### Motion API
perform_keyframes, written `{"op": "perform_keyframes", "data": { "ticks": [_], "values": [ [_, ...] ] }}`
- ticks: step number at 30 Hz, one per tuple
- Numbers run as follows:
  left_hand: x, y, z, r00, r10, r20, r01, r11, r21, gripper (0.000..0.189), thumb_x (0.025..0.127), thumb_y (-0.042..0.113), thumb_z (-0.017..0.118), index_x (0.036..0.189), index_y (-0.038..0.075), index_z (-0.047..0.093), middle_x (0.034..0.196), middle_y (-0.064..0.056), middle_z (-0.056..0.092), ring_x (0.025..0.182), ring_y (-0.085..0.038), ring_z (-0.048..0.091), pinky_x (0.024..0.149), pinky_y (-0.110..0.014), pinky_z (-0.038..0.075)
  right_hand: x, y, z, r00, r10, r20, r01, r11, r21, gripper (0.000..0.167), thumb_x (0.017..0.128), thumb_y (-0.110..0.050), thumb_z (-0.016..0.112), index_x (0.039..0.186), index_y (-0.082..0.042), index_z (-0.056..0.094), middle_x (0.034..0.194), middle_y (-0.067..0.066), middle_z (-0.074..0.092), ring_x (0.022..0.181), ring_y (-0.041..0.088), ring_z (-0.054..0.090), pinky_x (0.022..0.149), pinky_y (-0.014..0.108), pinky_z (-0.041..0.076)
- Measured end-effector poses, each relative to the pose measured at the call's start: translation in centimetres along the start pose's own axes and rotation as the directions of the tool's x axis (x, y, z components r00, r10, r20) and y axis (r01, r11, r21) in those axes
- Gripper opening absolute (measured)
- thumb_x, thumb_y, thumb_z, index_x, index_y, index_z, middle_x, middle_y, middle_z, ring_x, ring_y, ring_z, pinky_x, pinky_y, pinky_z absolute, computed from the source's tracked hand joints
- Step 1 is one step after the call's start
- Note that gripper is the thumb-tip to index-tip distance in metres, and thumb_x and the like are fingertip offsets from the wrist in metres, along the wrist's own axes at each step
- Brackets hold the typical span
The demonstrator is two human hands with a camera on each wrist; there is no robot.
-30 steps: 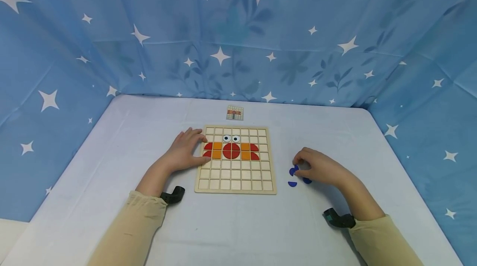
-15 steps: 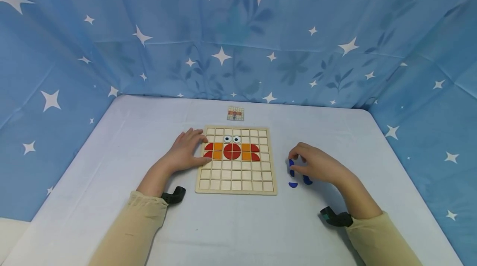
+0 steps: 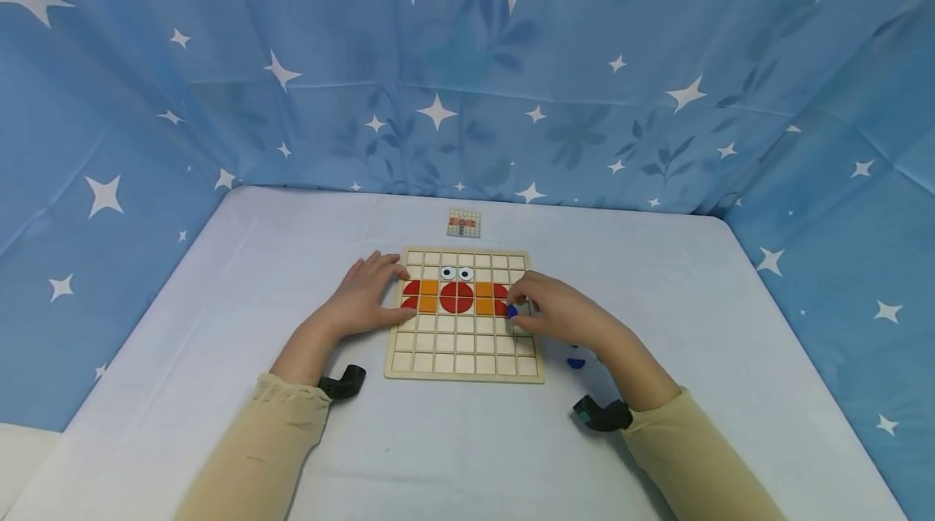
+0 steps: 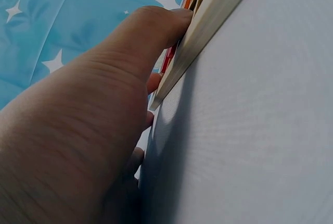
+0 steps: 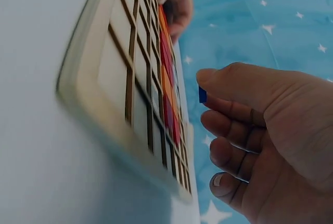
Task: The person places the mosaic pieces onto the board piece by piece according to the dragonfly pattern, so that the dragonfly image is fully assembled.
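A square wooden grid board [image 3: 463, 371] lies on the white table. On it, red and orange pieces [image 3: 428, 296] form a band around a red circle [image 3: 456, 298], with two eye pieces [image 3: 456, 273] above. My left hand [image 3: 361, 294] rests at the board's left edge; the left wrist view shows its thumb [image 4: 166, 23] on the rim. Over the board's right side, my right hand [image 3: 562, 310] pinches a small blue puzzle piece [image 5: 202, 95] between thumb and index finger. The right wrist view has that piece above the board, apart from it.
A half-round blue piece [image 3: 575, 363] lies on the table right of the board, with others partly hidden by my right arm. Behind the board is a small picture card [image 3: 463, 223] with a similar pattern. A blue star-printed curtain [image 3: 438, 58] surrounds the table.
My right hand picked up a blue piece from the small group at the right and carried it left over the board. The left hand stayed at the board's edge.
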State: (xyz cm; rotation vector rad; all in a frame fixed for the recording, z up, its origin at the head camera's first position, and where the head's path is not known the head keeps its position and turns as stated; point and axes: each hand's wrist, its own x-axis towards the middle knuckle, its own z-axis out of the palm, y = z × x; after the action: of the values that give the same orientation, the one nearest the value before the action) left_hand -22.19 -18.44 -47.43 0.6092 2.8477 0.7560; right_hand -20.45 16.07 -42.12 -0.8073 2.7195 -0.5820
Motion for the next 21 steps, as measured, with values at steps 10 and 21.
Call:
{"op": "perform_keyframes", "data": {
  "ticks": [10, 21],
  "values": [
    [0.1, -0.2, 0.0, 1.0, -0.007, 0.003, 0.007, 1.0, 0.009, 0.055, 0.084, 0.053, 0.072, 0.124, 0.021, 0.053, 0.16, -0.01, 0.03, 0.153, -0.038, 0.012, 0.125, -0.055, 0.004, 2.6, -2.3, 1.7, 0.997, -0.076, 0.008, 0.077, 0.997, -0.023, 0.019, 0.091, -0.028, 0.073, 0.105, -0.016, 0.068, 0.095, -0.006, 0.057, 0.081, 0.011, 0.05, 0.072, 0.027, 0.047],
    [0.2, -0.3, 0.1, 1.0, -0.001, 0.0, 0.001, 1.0, 0.014, 0.055, 0.084, 0.053, 0.072, 0.125, 0.02, 0.053, 0.16, -0.011, 0.031, 0.153, -0.039, 0.012, 0.125, -0.056, 0.004, 3.7, -4.5, 3.4, 0.997, -0.063, 0.052, 0.065, 0.997, -0.037, 0.019, 0.091, -0.032, 0.071, 0.106, -0.02, 0.068, 0.1, -0.008, 0.059, 0.084, 0.009, 0.054, 0.079, 0.029, 0.05]
  ]
}}
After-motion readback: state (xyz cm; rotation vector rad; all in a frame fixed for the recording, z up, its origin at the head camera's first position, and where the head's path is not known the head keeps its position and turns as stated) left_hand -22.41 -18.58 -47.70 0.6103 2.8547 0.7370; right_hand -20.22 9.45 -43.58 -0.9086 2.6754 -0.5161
